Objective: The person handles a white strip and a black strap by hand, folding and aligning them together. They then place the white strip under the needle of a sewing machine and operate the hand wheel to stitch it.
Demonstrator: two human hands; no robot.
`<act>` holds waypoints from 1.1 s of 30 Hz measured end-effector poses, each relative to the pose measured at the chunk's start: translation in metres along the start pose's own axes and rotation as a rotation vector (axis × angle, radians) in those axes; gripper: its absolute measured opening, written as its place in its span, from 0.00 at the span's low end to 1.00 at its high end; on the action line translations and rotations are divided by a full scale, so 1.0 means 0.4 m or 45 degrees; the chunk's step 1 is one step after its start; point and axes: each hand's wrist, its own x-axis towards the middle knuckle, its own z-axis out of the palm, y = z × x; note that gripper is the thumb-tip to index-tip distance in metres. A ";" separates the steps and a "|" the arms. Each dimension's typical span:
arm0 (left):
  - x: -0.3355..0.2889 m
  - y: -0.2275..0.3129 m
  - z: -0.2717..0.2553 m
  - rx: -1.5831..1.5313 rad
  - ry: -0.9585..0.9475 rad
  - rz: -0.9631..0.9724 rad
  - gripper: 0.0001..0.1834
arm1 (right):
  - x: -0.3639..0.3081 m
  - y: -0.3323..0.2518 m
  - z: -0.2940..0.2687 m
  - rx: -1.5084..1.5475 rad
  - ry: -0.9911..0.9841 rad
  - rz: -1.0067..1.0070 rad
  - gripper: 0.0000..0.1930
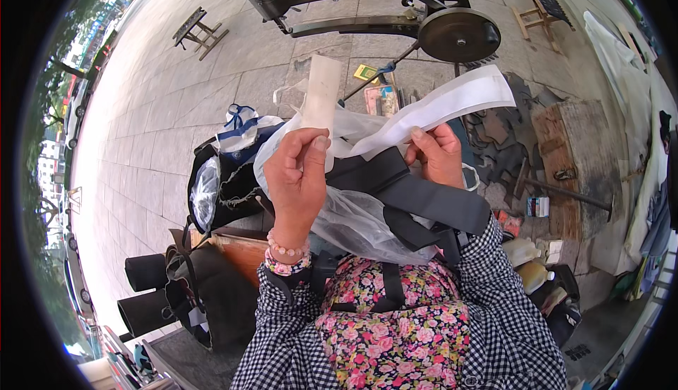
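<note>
Head view: above the translucent plastic bag (353,224), our left hand (296,174) pinches a cream strip (323,93) and our right hand (436,155) a white strip (455,102), probably so both stand clear of the black strips (431,196) lying across the bag.

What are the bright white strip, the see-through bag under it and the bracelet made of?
White strip: maybe synthetic tape, judging by its smooth, even face and faint sheen. Bag: likely thin plastic, as it's filmy, cloudy and crinkled. Bracelet: shiny, round pinkish beads, perhaps glass, stone or plastic.
</note>
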 end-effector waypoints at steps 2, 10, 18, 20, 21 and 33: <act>0.004 0.006 -0.003 -0.086 0.061 -0.005 0.08 | -0.003 -0.003 0.006 0.031 -0.009 -0.008 0.09; -0.005 -0.009 -0.032 0.225 -0.062 0.185 0.15 | -0.006 0.003 -0.004 0.151 -0.065 0.044 0.12; -0.011 -0.052 -0.028 0.687 -0.047 0.332 0.15 | -0.006 -0.011 0.002 0.260 0.003 0.008 0.11; -0.010 -0.048 -0.036 0.581 -0.023 0.268 0.14 | -0.001 -0.010 -0.004 0.266 0.036 0.013 0.11; -0.011 -0.047 -0.038 0.584 -0.016 0.269 0.14 | 0.001 -0.013 -0.006 0.275 0.068 0.061 0.12; 0.006 0.035 -0.011 1.001 -0.211 0.539 0.20 | -0.010 -0.014 -0.001 0.252 -0.061 0.070 0.13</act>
